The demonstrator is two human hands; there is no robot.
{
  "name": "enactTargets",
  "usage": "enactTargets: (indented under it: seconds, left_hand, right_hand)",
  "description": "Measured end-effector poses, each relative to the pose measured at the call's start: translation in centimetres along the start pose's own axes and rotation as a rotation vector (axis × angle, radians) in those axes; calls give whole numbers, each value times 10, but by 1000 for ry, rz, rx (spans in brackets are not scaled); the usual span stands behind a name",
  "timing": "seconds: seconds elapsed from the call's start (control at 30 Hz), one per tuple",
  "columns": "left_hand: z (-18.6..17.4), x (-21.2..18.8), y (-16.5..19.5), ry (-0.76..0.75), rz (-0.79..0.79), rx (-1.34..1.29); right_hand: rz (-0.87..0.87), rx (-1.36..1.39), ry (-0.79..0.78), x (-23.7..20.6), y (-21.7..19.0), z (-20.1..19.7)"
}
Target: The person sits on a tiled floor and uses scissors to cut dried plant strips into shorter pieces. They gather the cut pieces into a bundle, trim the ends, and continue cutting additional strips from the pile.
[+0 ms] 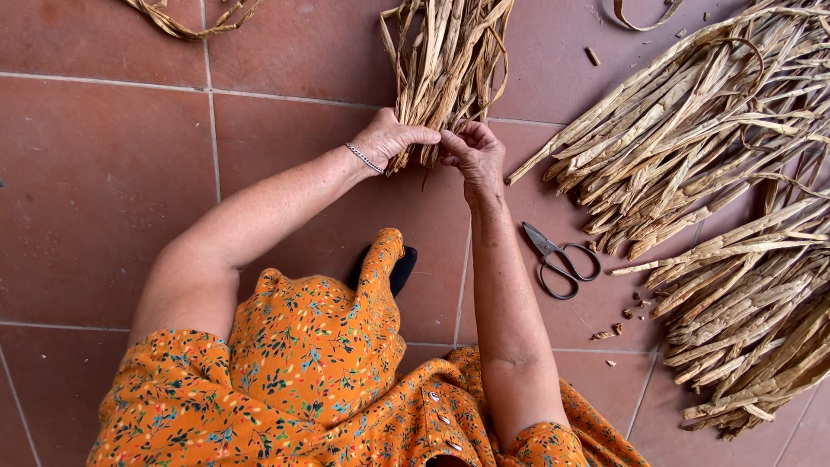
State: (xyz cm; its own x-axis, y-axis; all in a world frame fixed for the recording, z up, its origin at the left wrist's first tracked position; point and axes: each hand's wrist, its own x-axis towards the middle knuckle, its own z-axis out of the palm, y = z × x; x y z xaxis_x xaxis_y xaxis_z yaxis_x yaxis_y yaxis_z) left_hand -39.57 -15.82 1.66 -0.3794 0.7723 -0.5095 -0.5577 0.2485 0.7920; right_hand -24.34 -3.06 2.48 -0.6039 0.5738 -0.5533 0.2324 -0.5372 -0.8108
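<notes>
A bundle of dried tan plant strips (pixel 450 60) lies on the red tiled floor (pixel 95 173), reaching up out of the frame. My left hand (pixel 391 138), with a thin silver bracelet on the wrist, grips the near ends of the bundle. My right hand (pixel 474 154) pinches the same ends from the right, fingertips touching the left hand's. Black-handled scissors (pixel 559 259) lie shut on the tiles, just right of my right forearm.
Two large heaps of the same dried strips (pixel 692 130) (pixel 752 320) fill the right side. A few strands (pixel 186 22) lie at the top left. Small cut scraps (pixel 618 324) dot the floor by the scissors. My orange flowered dress (pixel 320 372) covers the bottom.
</notes>
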Motion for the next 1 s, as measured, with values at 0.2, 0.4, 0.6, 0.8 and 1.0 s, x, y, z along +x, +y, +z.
enactTargets:
  seconds: [0.2, 0.4, 0.6, 0.8, 1.0]
  left_hand:
    - [-6, 3, -2, 34, -67, 13]
    - [-21, 8, -7, 52, -62, 34]
    - [-7, 6, -6, 19, -53, 49]
    - [-6, 2, 3, -23, -46, 2]
    - [-6, -2, 9, -69, -95, -72]
  right_hand:
    - [112, 49, 18, 0, -11, -7]
    - [62, -11, -11, 4, -22, -9]
    - [-43, -243, -17, 4, -21, 3]
    - [47, -88, 90, 3, -24, 0]
    - [69, 18, 150, 12, -20, -7]
